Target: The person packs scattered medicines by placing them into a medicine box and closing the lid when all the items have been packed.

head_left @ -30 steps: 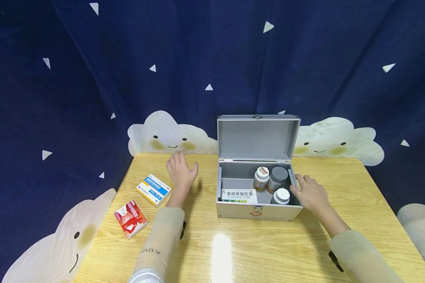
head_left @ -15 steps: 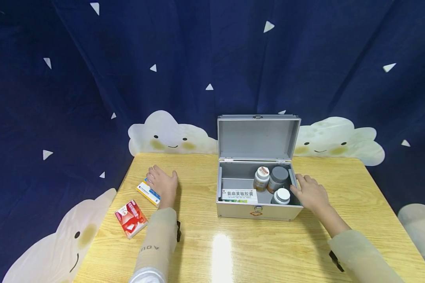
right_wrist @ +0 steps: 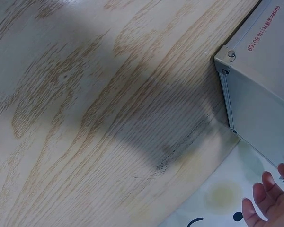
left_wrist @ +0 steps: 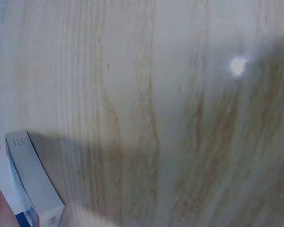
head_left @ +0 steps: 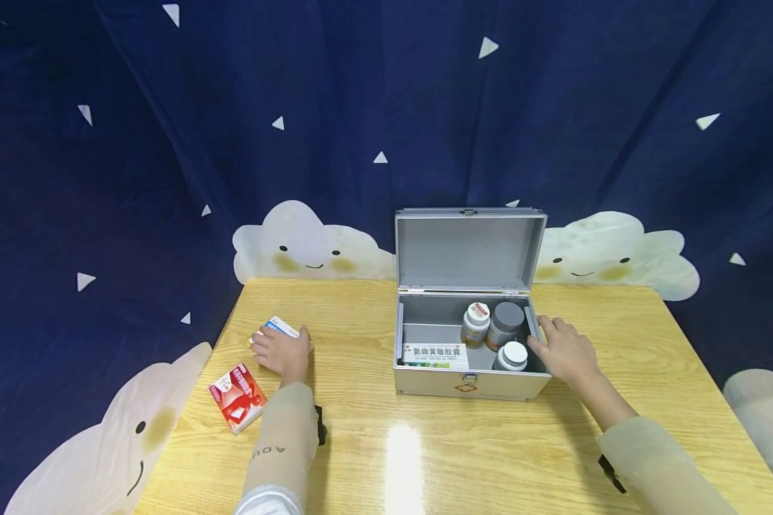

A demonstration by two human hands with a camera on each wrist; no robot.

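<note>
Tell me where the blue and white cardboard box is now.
In the head view, the blue and white cardboard box is on the left, partly covered by the left hand, just beyond the red and white cardboard box.

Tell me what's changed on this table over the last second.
The left hand moved left and toward the person, from beside the blue-and-white box to over it, covering much of it; whether it grips the box cannot be told. The right hand at the case's right edge, the open metal case and the red box stayed as they were.
</note>
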